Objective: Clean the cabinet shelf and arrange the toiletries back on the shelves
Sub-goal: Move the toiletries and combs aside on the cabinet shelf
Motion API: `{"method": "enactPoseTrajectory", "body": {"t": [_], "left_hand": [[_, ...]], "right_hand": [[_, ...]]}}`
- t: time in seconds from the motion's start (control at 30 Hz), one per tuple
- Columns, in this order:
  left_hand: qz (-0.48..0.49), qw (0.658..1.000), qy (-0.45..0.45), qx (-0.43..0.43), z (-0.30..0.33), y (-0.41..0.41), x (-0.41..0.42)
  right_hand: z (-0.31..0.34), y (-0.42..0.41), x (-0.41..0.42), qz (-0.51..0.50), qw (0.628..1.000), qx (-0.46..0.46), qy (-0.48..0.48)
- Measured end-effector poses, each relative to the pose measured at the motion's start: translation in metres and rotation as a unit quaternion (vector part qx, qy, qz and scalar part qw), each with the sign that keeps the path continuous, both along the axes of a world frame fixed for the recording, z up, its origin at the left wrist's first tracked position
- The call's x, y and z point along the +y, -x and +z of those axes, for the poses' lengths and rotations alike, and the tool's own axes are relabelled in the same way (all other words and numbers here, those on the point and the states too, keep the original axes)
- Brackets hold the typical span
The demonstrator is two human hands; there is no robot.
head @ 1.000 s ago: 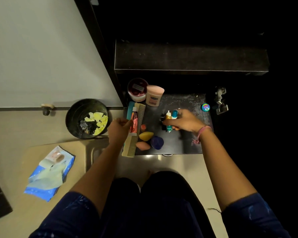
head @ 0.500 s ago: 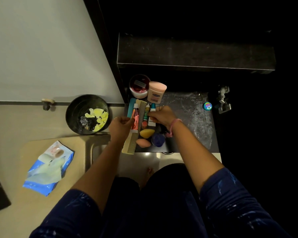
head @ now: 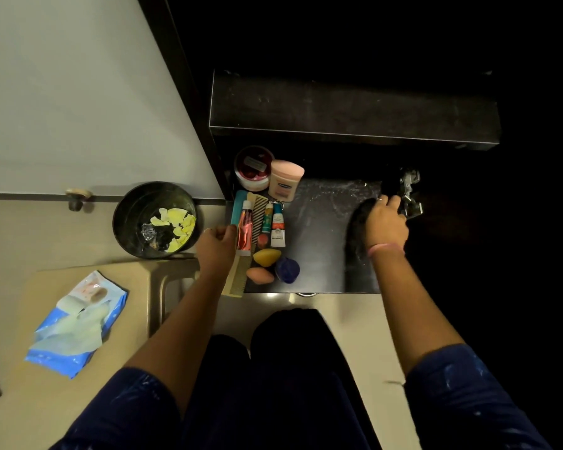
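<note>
On the dark lower shelf (head: 322,254), toiletries lie in a row at the left: a teal item (head: 238,207), a red tube (head: 244,230), a comb (head: 258,216) and two small tubes (head: 268,219) (head: 277,228). Behind them stand a red-lidded jar (head: 253,168) and a pink jar (head: 285,181). Yellow (head: 266,256), peach (head: 260,275) and blue (head: 287,269) sponges sit at the front. My left hand (head: 216,245) is a fist touching the row's left edge. My right hand (head: 387,222) curls down over the shelf's far right; what lies under it is hidden.
A black bin (head: 127,219) holding yellow scraps stands on the floor at the left. A blue wipes pack (head: 78,323) lies on a beige surface. A metal hinge (head: 410,193) sits just beyond my right hand. The dark upper shelf (head: 355,105) overhangs the back.
My right hand set the two small tubes down beside the comb, then swung to the shelf's far right, covering the small round tin seen there earlier. My left hand barely moved.
</note>
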State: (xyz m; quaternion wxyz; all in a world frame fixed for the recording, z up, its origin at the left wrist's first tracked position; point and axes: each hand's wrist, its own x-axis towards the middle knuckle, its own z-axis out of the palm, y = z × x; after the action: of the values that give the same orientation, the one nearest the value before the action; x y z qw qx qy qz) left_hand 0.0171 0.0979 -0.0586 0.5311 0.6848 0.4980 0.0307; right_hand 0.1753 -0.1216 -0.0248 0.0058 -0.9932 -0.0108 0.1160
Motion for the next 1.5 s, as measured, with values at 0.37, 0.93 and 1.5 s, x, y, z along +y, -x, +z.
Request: {"method": "enactPoseTrajectory", "body": {"t": [0.37, 0.93, 1.5], "left_hand": [[0.011, 1.000, -0.017, 0.016, -0.006, 0.009, 0.005], [0.016, 1.000, -0.023, 0.014, -0.004, 0.016, 0.002], [0.008, 1.000, -0.008, 0.006, 0.002, 0.031, 0.001]], "right_hand": [[-0.012, -0.016, -0.014, 0.072, 0.996, 0.041, 0.015], [-0.018, 0.045, 0.083, -0.042, 0.905, 0.172, -0.387], [-0.015, 0.042, 0.065, -0.125, 0.899, 0.140, -0.395]]}}
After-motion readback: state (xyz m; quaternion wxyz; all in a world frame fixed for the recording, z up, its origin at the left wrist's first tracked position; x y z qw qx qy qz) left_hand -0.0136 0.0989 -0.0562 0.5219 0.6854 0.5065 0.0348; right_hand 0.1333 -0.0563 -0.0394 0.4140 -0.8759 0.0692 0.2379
